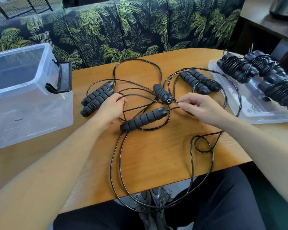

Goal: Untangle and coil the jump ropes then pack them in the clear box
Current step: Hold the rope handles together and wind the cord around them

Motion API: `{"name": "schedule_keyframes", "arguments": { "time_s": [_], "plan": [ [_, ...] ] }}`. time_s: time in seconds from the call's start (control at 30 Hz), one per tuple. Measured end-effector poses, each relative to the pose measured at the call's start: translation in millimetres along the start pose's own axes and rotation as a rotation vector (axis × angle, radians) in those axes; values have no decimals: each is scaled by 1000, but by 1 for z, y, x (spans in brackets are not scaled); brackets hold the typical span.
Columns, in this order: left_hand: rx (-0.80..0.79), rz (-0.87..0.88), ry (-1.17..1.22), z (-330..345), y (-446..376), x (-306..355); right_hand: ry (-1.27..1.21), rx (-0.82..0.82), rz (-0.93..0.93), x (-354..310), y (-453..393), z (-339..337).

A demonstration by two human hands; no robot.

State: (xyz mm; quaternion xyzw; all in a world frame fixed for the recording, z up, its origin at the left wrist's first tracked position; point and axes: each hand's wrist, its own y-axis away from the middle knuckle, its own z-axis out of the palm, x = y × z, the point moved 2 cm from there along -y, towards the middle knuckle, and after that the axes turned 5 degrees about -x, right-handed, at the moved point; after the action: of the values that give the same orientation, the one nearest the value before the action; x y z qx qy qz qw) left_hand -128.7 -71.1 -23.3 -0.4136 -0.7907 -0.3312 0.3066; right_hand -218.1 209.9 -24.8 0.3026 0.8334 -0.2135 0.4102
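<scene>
Tangled black jump ropes sprawl over the wooden table. One foam handle lies in the middle, another handle just behind it. A pair of handles lies at the left, a second pair at the right. My left hand has its fingers hooked around a cord strand beside the left pair. My right hand pinches a cord close to the tip of the rear middle handle. The clear box stands open at the left. Long cord loops hang over the table's near edge.
The box's clear lid lies at the right with several coiled jump ropes on it. A leaf-patterned sofa runs behind the table. My legs and shoes show below the near edge.
</scene>
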Motion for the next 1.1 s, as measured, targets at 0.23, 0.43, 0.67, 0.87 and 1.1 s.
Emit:
{"name": "schedule_keyframes", "arguments": {
  "time_s": [0.23,0.43,0.67,0.87,1.1],
  "plan": [
    [63,15,-224,-2,-3,-5,-313,-81,-32,-6,10,-7],
    [232,423,-790,14,19,10,-321,-257,-40,-4,16,-2],
    [385,1207,-991,25,39,10,-376,-324,-63,-10,25,7],
    [85,1067,-991,46,56,4,-424,-347,-71,-17,35,17],
    [-2,1101,-946,58,70,18,-381,-379,-28,-19,50,21]
  ]
}}
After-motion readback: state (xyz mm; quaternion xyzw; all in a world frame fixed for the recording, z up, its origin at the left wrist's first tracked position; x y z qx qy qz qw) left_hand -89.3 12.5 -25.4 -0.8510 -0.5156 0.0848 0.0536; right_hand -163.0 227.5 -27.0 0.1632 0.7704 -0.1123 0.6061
